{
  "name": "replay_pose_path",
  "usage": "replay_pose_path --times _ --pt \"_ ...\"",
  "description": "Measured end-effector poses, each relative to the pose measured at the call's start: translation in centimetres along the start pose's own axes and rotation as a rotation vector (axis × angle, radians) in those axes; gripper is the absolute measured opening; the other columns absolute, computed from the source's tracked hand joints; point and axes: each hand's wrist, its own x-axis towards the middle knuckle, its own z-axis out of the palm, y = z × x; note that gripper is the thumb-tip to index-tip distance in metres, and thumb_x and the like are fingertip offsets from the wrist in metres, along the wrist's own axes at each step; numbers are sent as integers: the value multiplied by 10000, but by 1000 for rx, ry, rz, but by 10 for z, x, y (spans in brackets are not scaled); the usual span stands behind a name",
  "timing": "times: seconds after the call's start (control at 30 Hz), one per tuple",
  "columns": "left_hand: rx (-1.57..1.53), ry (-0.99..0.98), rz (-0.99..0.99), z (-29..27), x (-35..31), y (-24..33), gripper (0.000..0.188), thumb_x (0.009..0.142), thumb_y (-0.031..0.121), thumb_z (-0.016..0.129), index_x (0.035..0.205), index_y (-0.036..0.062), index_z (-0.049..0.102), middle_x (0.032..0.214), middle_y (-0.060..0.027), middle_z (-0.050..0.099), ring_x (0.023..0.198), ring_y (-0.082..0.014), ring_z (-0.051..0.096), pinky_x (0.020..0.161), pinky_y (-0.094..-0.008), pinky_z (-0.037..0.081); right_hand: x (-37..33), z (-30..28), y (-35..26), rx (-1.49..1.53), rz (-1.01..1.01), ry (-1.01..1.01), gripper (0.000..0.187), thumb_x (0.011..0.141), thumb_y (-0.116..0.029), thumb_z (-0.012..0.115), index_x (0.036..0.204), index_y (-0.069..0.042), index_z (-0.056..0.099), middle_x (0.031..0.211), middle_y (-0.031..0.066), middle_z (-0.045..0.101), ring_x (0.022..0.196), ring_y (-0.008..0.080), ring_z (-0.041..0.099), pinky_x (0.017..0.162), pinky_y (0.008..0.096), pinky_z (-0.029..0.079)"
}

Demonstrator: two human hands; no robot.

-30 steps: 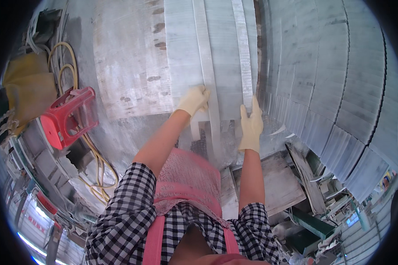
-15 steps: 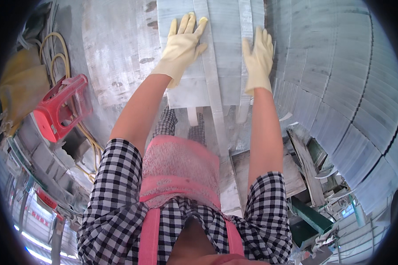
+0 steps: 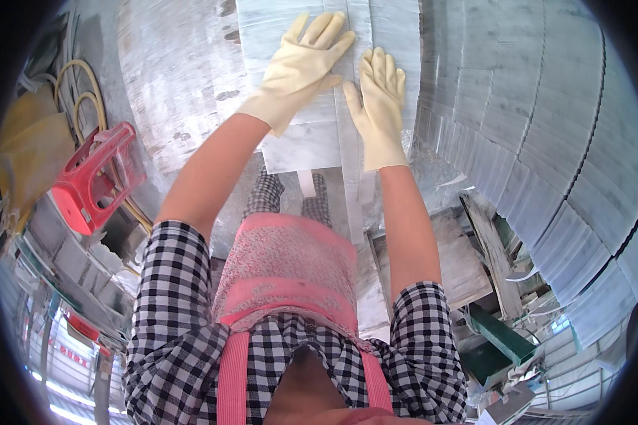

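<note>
Both of my hands wear cream rubber gloves. My left hand [image 3: 298,71] lies with fingers stretched over a pale grey, marbled slab [image 3: 301,149], its thumb reaching toward a long whitish strip [image 3: 350,142]. On the other side of that strip, my right hand [image 3: 379,106] rests with fingers extended and thumb pointing at the left hand. The strip runs lengthwise over the slab and hangs past its near edge. A second strip sticks out close beside it, mostly hidden by my right hand. Another short strip end [image 3: 305,183] shows below the slab's near edge.
Stacked rows of pale slabs [image 3: 546,127] line the right side. At left stand a red plastic stool [image 3: 85,191], a tan hose [image 3: 85,71] and a yellow cloth-like sheet [image 3: 32,142]. Wooden boards [image 3: 439,262] and a green metal beam [image 3: 503,333] lie at lower right.
My right hand has moved left from the slab's right edge toward the middle, and the right-hand strip now lies close to the central one. My left hand has shifted slightly right.
</note>
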Motion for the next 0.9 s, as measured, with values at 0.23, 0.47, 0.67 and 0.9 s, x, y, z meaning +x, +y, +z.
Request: replay_pose_path --times 0.23,0.47,0.67,0.9 --pt "199 -220 111 5 16 3 783 895 311 687 1553 61 343 1619 -122 345 1519 -246 266 1250 -418 212 2 -6 -10 -41 18 -7 569 900 -263 670 1377 19 543 1475 219 497 1414 373 400 1196 529 229" --pt "60 -162 109 -5 8 -1 758 909 315 665 1555 77 350 1622 -103 345 1524 -255 257 1258 -425 208 -7 -5 -29 -80 105 -58 698 858 -333 733 1409 31 506 1549 244 382 1457 388 323 1223 536 193" --pt "-46 -65 23 2 -2 1 721 865 322 716 1505 127 447 1592 -54 407 1498 -268 316 1233 -460 252 -13 6 -28 -88 86 -18 701 808 -342 784 1368 14 558 1541 232 384 1449 371 331 1224 527 206" --pt "87 -152 -7 -10 -2 13 661 897 300 696 1494 135 464 1591 -53 403 1490 -269 332 1224 -478 262 -15 -4 -29 -53 107 -18 626 823 -307 773 1350 -27 582 1525 218 427 1445 348 350 1214 487 228"
